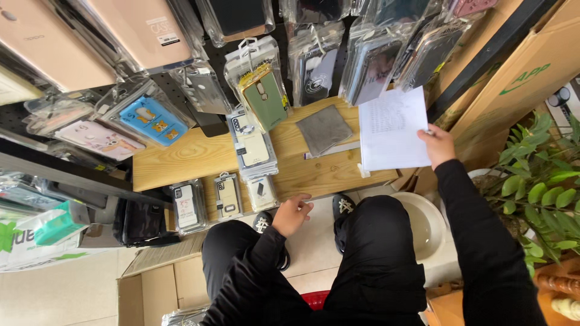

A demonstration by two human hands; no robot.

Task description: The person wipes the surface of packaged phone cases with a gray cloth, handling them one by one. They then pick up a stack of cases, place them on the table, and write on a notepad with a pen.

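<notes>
checking stock: right hand [437,145] gripping paper list [393,128], left hand [292,215] loose, empty, near packaged phone cases [254,148] on bench [181,160]; next likely needs picking a case

The wooden tabletop [181,158] lies bare at nine o'clock of the stack of packaged phone cases [252,148], and a smaller open strip runs between that stack and the grey cloth [324,128]. Hanging packaged cases [260,90] crowd the twelve o'clock side, and the sheet of paper [391,128] covers the three o'clock end. At six o'clock, three packaged cases [226,196] line the near edge just beside the left hand [292,214].
</notes>
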